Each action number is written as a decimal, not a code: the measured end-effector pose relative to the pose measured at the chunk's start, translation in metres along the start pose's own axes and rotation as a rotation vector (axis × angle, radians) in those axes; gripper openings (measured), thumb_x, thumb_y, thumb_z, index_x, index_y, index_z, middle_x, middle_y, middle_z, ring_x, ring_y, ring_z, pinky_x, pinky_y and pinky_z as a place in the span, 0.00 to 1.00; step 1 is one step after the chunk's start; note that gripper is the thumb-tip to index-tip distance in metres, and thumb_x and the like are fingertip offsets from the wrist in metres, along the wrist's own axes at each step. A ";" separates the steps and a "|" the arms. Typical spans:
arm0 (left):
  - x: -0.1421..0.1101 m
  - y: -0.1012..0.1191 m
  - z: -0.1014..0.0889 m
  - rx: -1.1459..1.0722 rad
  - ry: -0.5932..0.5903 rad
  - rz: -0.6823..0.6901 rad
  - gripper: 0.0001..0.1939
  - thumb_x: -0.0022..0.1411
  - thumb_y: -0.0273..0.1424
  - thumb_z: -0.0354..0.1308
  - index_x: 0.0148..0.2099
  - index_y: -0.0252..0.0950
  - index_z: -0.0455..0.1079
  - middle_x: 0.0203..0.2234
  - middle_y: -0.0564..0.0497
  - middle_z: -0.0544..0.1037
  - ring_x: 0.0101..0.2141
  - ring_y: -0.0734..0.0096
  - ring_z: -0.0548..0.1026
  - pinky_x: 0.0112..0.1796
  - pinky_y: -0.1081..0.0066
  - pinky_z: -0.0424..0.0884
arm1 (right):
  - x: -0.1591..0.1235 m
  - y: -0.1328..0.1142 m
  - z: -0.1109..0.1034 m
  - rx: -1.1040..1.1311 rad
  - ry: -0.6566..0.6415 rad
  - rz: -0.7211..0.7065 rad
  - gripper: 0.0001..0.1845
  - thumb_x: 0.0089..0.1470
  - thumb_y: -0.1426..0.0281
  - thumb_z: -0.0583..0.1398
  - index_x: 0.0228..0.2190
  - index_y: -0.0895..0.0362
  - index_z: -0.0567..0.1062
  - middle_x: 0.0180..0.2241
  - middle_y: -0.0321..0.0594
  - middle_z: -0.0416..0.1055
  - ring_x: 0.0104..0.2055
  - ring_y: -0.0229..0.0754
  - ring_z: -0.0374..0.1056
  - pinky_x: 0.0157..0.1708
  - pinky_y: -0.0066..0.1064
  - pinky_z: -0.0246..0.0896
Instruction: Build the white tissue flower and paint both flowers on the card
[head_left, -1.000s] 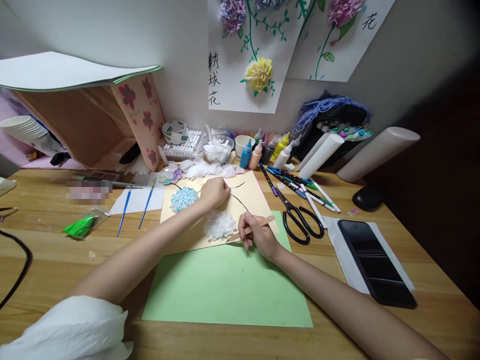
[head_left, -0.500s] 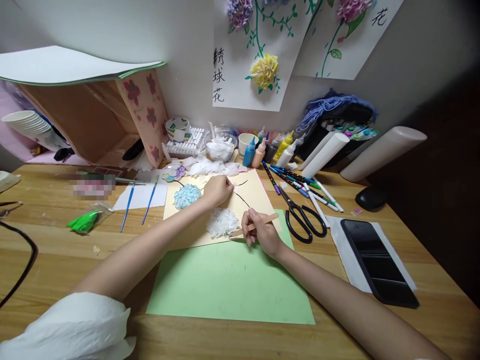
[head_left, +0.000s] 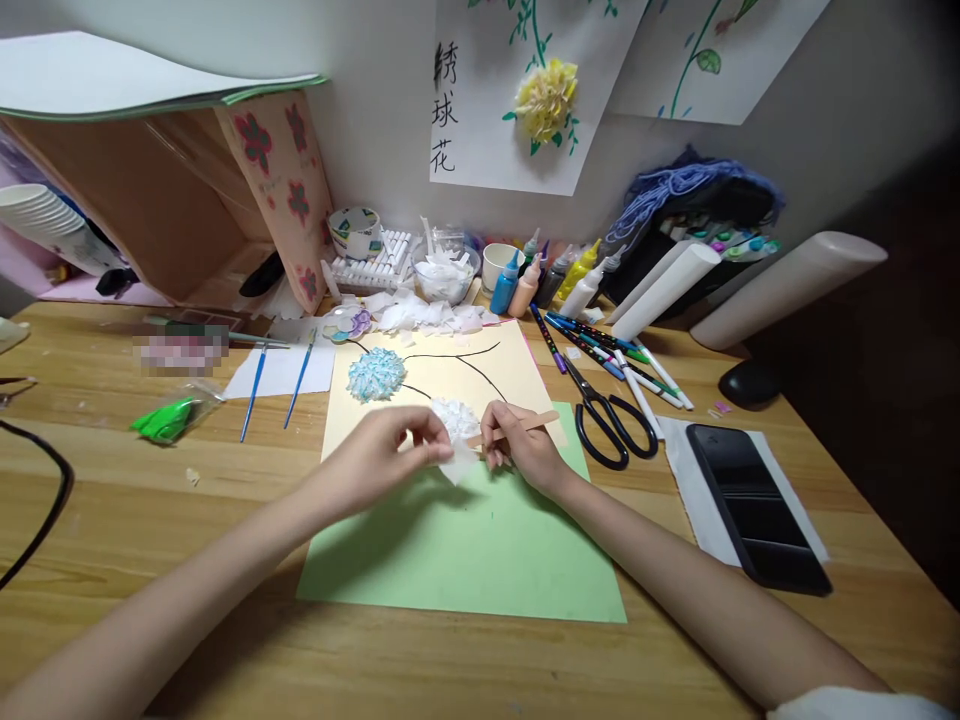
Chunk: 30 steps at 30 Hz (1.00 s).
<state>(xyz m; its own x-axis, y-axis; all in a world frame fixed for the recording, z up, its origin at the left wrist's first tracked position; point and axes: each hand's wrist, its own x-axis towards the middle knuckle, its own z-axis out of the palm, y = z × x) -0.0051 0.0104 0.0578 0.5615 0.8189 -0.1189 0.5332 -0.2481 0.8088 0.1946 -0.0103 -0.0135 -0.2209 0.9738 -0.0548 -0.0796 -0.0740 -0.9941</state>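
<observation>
My left hand [head_left: 405, 447] pinches a small piece of white tissue paper [head_left: 458, 465] between thumb and fingers, above the near edge of a cream sheet [head_left: 480, 366]. My right hand [head_left: 517, 440] is closed around a flat wooden stick [head_left: 541, 421], whose left end points toward the white tissue-paper flower [head_left: 452, 416]. That flower is partly behind my left hand and the held piece. A blue-and-white paper flower [head_left: 376, 374] sits to its upper left on the cream sheet, which has thin dark stem lines. Under it lies a green sheet [head_left: 465, 570].
Loose white tissue pieces [head_left: 427, 315] lie behind the cream sheet. Black-handled scissors [head_left: 607, 425] and several pens [head_left: 630, 370] are at its right, near a phone [head_left: 757, 505]. Paintbrushes [head_left: 255, 393] lie left. Paint bottles [head_left: 523, 287] stand at the back.
My left hand has come back toward me from the upper part of the cream sheet, now with a tissue piece showing in its fingers. My right hand still holds the stick. The view has tilted down.
</observation>
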 end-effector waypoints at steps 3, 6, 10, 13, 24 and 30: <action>-0.017 -0.011 0.021 0.030 -0.019 -0.070 0.05 0.58 0.31 0.58 0.30 0.38 0.71 0.26 0.55 0.76 0.29 0.71 0.70 0.31 0.72 0.62 | 0.000 -0.001 0.000 -0.004 -0.022 0.004 0.24 0.58 0.52 0.51 0.21 0.58 0.67 0.13 0.32 0.66 0.16 0.30 0.60 0.17 0.22 0.53; -0.021 -0.018 0.037 0.126 0.038 -0.055 0.04 0.59 0.29 0.57 0.32 0.38 0.71 0.28 0.53 0.76 0.32 0.67 0.71 0.33 0.70 0.64 | 0.000 0.000 -0.001 0.010 -0.031 0.019 0.23 0.58 0.52 0.51 0.22 0.57 0.67 0.15 0.33 0.67 0.17 0.31 0.62 0.18 0.23 0.55; -0.017 -0.020 0.047 0.288 0.142 0.005 0.05 0.61 0.27 0.53 0.32 0.36 0.68 0.28 0.50 0.75 0.34 0.64 0.70 0.33 0.68 0.64 | 0.001 0.002 -0.001 0.015 -0.039 0.012 0.23 0.58 0.53 0.51 0.23 0.57 0.67 0.16 0.34 0.68 0.18 0.32 0.63 0.20 0.24 0.57; -0.014 -0.022 0.051 0.405 0.208 0.035 0.06 0.61 0.26 0.52 0.31 0.36 0.66 0.27 0.49 0.74 0.33 0.63 0.68 0.32 0.67 0.64 | 0.000 0.002 -0.001 0.014 -0.042 0.001 0.22 0.59 0.54 0.51 0.23 0.57 0.67 0.17 0.34 0.68 0.18 0.32 0.63 0.20 0.24 0.58; -0.011 -0.030 0.055 0.527 0.323 0.139 0.07 0.59 0.24 0.52 0.29 0.37 0.62 0.24 0.51 0.71 0.31 0.65 0.65 0.31 0.68 0.62 | -0.014 0.002 -0.002 -0.241 -0.028 -0.185 0.25 0.61 0.56 0.48 0.20 0.56 0.68 0.16 0.34 0.65 0.18 0.33 0.60 0.20 0.27 0.55; -0.011 -0.029 0.053 0.499 0.333 0.154 0.06 0.61 0.25 0.51 0.30 0.37 0.62 0.25 0.51 0.71 0.32 0.64 0.65 0.31 0.68 0.62 | -0.012 0.000 0.000 -0.371 -0.087 -0.198 0.24 0.62 0.59 0.46 0.21 0.56 0.68 0.19 0.35 0.65 0.21 0.34 0.62 0.24 0.27 0.58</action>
<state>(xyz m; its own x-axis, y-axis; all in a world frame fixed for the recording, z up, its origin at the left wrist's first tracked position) 0.0074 -0.0187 0.0049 0.4706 0.8522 0.2288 0.7388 -0.5223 0.4258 0.1972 -0.0223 -0.0128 -0.3193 0.9382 0.1333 0.2226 0.2109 -0.9518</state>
